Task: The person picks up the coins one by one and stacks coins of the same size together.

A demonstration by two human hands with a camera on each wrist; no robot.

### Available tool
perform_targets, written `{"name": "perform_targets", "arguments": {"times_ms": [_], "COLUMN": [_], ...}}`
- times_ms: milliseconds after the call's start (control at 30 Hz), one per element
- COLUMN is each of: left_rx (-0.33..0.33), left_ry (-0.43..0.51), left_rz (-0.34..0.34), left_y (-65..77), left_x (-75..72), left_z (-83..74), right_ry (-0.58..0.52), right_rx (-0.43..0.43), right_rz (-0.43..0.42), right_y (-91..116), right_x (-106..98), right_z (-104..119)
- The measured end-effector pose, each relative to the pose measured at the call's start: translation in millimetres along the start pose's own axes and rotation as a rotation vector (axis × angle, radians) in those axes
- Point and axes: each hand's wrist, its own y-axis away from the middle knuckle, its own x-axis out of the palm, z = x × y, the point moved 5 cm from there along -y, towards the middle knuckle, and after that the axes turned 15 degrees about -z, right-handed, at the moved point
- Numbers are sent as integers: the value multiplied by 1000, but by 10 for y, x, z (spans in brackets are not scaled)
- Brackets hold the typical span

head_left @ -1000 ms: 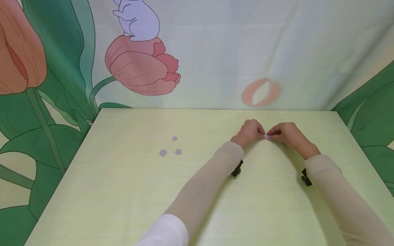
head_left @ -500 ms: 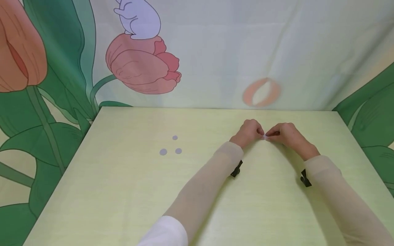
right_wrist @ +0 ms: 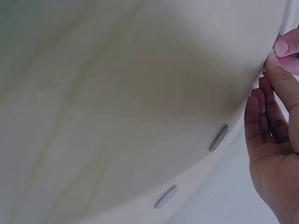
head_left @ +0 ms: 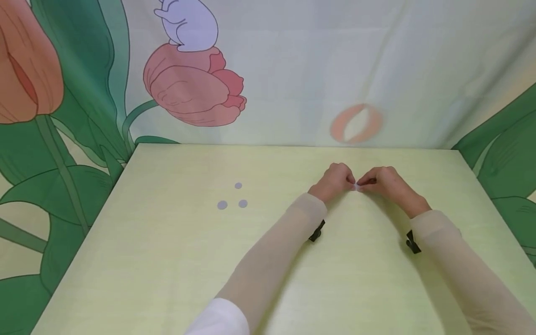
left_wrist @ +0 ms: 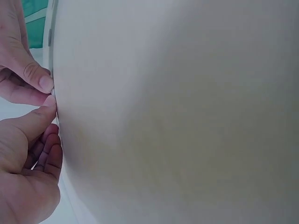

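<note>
In the head view my left hand (head_left: 336,180) and right hand (head_left: 387,185) meet fingertip to fingertip over the table's far right part. Between them is a small pale lilac piece (head_left: 357,187), pinched by thumb and finger from both sides. Most of it is covered, so its full shape cannot be made out. The left wrist view has my left hand (left_wrist: 28,163) below the right one, tips nearly touching. In the right wrist view the other fingers of my right hand (right_wrist: 275,135) are bent beneath its thumb.
Three flat, round lilac discs lie left of the hands: a far disc (head_left: 238,185), a near left disc (head_left: 222,205) and a near right disc (head_left: 243,204). The pale yellow table (head_left: 167,260) ends at a printed cloth (head_left: 284,83) behind.
Both hands have shifted slightly left together, still pinching the piece between them. The three discs keep their places on the table; the view has tilted a little.
</note>
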Motion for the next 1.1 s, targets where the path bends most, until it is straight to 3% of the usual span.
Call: {"name": "perform_targets", "arguments": {"times_ms": [533, 700, 1100], "left_rx": [11, 29, 93], "left_ry": [6, 37, 8], "left_rz": [4, -4, -3], "left_y": [186, 231, 215], "left_x": [-61, -104, -226], "left_z": [114, 129, 170], "right_ry": [-12, -16, -19], "right_rx": [-28, -72, -119], "right_rz": [17, 0, -4], "right_y": [-3, 9, -24], "right_x": [164, 163, 166], "right_z": [105, 161, 318]}}
